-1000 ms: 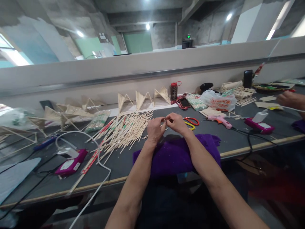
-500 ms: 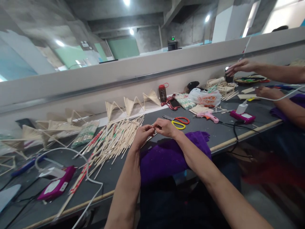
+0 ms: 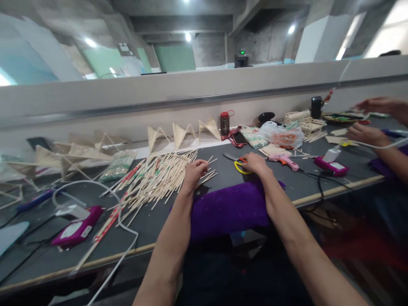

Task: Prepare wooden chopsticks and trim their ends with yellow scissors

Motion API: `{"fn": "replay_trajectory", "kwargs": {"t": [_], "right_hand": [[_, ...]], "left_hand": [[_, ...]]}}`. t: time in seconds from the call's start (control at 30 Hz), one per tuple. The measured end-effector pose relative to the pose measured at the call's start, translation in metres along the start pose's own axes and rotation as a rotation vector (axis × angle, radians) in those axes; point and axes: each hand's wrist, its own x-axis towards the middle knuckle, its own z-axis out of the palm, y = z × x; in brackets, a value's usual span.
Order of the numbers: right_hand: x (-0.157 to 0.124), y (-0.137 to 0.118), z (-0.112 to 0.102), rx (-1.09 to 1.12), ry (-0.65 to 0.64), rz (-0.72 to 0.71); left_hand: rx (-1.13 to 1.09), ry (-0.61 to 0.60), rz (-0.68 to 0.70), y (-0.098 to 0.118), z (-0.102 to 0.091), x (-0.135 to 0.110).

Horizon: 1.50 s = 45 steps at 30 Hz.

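My left hand (image 3: 195,173) is closed in a pinch at the right end of a pile of thin wooden sticks (image 3: 165,174). A thin wooden stick (image 3: 211,158) shows at its fingertips. To the right, my right hand (image 3: 256,163) has its fingers on the handles of the scissors (image 3: 241,166), covering most of the orange loop. The yellow loop and the blades, which point left, stay visible. A purple cloth (image 3: 229,208) lies under my forearms at the table edge.
A pink glue gun (image 3: 283,160) lies beyond my right hand. Fan-shaped stick structures (image 3: 180,135) and a red-capped bottle (image 3: 225,123) stand along the wall. Magenta power boxes (image 3: 78,227) with cables sit on both sides. Another person's hands (image 3: 366,134) work at the right.
My hands, together before, have parted. The right hand has moved right onto the scissors' handles; the left stays by the sticks. The camera view has shifted slightly.
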Motion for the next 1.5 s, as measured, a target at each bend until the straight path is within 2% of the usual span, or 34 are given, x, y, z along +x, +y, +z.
{"fn": "replay_trajectory", "kwargs": {"t": [0.03, 0.1, 0.23, 0.33, 0.47, 0.57, 0.67, 0.73, 0.8, 0.9, 1.1, 1.3, 1.5], "right_hand": [[0.003, 0.006, 0.002, -0.069, -0.101, 0.068], [0.009, 0.011, 0.007, -0.136, -0.163, 0.094], [0.017, -0.001, 0.015, -0.188, -0.158, 0.072], [0.019, -0.003, 0.019, -0.128, -0.125, 0.134], [0.017, 0.01, 0.022, 0.177, -0.054, 0.173], [0.009, 0.007, 0.02, 0.553, 0.039, 0.054], [-0.004, -0.016, 0.013, 0.89, 0.144, -0.184], [-0.013, -0.036, 0.009, 1.034, 0.124, -0.295], [-0.02, -0.052, 0.007, 1.096, 0.081, -0.345], [-0.023, -0.062, 0.01, 1.074, 0.048, -0.394], [-0.023, -0.049, 0.016, 0.775, -0.038, -0.499], [-0.025, -0.046, 0.015, 0.64, -0.056, -0.528], [-0.028, -0.05, 0.017, 0.578, -0.071, -0.571]], "left_hand": [[-0.048, 0.008, -0.011, 0.001, -0.001, 0.0], [-0.127, 0.03, -0.033, 0.004, -0.002, -0.001], [-0.232, 0.075, -0.058, 0.006, -0.006, 0.0], [-0.285, 0.102, -0.046, 0.005, -0.009, 0.001], [-0.357, 0.148, -0.011, 0.006, -0.015, 0.003], [-0.382, 0.182, 0.019, 0.007, -0.018, 0.003], [-0.365, 0.198, 0.05, 0.008, -0.019, 0.003], [-0.359, 0.193, 0.06, 0.007, -0.019, 0.003], [-0.373, 0.183, 0.053, 0.006, -0.02, 0.004], [-0.416, 0.182, 0.013, 0.006, -0.021, 0.005], [-0.43, 0.17, -0.002, 0.006, -0.026, 0.007], [-0.283, 0.152, 0.057, 0.004, -0.023, 0.006], [-0.109, 0.061, 0.039, 0.002, -0.02, 0.005]]}}
